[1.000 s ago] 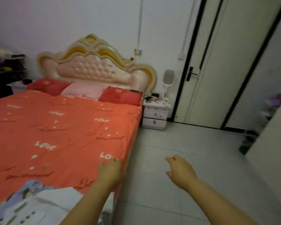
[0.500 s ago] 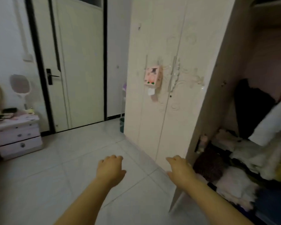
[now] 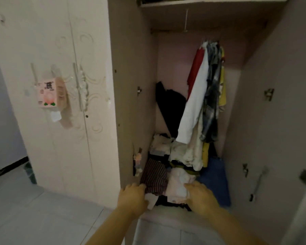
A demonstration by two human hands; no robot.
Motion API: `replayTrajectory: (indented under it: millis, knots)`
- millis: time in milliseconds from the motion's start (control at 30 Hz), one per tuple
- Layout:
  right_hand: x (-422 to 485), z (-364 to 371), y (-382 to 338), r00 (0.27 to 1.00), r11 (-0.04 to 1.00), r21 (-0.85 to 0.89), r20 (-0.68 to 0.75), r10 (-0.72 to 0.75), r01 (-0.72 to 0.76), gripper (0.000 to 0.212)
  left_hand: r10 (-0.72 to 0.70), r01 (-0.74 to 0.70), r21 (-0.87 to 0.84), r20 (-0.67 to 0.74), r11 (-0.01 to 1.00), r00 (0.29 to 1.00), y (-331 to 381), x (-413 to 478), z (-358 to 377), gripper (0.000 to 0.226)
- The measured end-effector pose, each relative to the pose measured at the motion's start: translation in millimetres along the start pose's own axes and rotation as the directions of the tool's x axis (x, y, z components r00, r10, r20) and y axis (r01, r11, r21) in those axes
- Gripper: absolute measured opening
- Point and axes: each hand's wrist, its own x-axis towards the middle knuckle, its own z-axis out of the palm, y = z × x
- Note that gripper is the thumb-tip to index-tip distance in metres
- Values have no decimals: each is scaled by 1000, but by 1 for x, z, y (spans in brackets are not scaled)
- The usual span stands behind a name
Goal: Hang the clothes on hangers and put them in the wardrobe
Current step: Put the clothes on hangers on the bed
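— Entry one: ahead of your right fingers [image 3: 190, 187]?
— Heaped clothes [image 3: 177, 156], right at the tips. No passage low down.
— Above the heap?
— Open room up to the back panel [image 3: 173, 59]. Hung garments [image 3: 207, 89] fill the upper right, down onto the heap.
— Beside your left fingers [image 3: 131, 187]?
— Side panel [image 3: 129, 103], just to their left.
— Right of the right fingers?
— Blue fabric [image 3: 214, 175], then the right wall [image 3: 254, 138].

head cam, wide-angle | faces forward and down, straight into the open wardrobe [image 3: 251, 121], close in | hanging clothes [image 3: 196, 96] at 1 o'clock, closed doors [image 3: 60, 50] at 10, tiled floor [image 3: 34, 218] at 7 | left hand [image 3: 133, 197] and right hand [image 3: 200, 195] low at 6 | one view only
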Motion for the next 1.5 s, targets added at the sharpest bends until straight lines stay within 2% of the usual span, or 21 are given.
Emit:
replayTrajectory:
  millis: [267,433,633,800,900,1067,1233,1333,1500]
  knots:
    - [84,-11,58,977,978,13,-54,207,-207,35,231,-231,-1,-19,973,973,28,150,-13,49]
    - [142,-26,94,968,969,4,-43,247,-247,42,300,-300,-19,-19,954,954,50,236,-19,54]
    - [236,-45,146,979,983,14,-84,185,-185,47,276,-279,-27,-79,960,958,77,340,-27,43]
    - [316,-82,191,986,996,-18,-146,81,-85,48,196,-205,-65,-122,977,973,101,419,-53,43]
    - [361,-114,207,978,1000,-5,-208,2,-3,54,161,-182,-92,-199,979,967,112,458,-77,45]
    - [423,-172,219,905,989,-104,-402,-136,103,56,74,-160,-231,-342,960,937,124,518,-119,47]
    - [478,-235,229,803,962,-241,-544,-244,129,54,15,-286,-428,-535,857,845,146,579,-160,57]
    - [512,-275,233,745,936,-341,-603,-286,84,50,17,-409,-479,-633,776,774,159,618,-189,58]
    - [576,-346,236,648,895,-440,-703,-293,-73,54,12,-538,-483,-737,691,676,172,685,-240,58]
